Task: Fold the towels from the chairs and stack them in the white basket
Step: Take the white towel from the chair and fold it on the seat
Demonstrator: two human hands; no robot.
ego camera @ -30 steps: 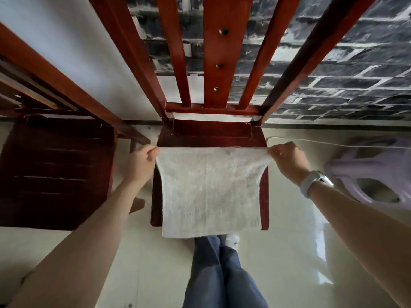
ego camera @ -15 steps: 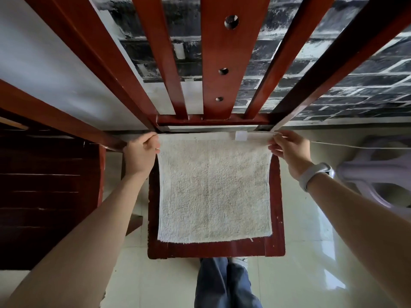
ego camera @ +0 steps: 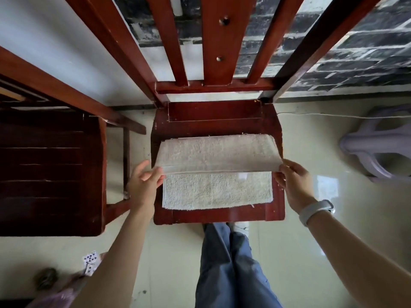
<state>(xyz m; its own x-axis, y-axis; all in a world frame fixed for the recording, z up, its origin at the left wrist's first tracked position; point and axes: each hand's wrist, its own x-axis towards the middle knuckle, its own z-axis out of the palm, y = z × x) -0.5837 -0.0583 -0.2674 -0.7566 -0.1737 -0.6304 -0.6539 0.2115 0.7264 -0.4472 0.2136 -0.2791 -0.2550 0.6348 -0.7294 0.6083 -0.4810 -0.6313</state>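
Wooden chair point(ego camera: 219, 117), reddish brown, slatted back rising toward twelve o'clock, seat filling the middle of the view. Second dark chair point(ego camera: 49, 170) at nine o'clock, just beside the first. Pale lilac plastic stool point(ego camera: 375, 150) at three o'clock on the glossy tiled floor point(ego camera: 311, 252), well apart from the seat. Blue trouser legs point(ego camera: 231, 263) at six o'clock, below the seat's front edge.

Towel point(ego camera: 216, 190) on the seat: off-white terry, looped pile, a flat hemmed band along the turned edge, a small label near its right end. Far half doubled over toward six o'clock, its hem lifted and held taut above the lower layer, which lies flat and reaches almost to the seat's front edge. Fold line at twelve o'clock of the cloth, about mid-seat.

Left hand point(ego camera: 142, 185) at the towel's nine o'clock corner, fingers point(ego camera: 153, 176) curled and pinching the folded hem. Right hand point(ego camera: 293, 185) at the three o'clock corner, fingers point(ego camera: 285, 168) pinching the hem likewise. Pale wristband point(ego camera: 315, 211) on the right wrist.
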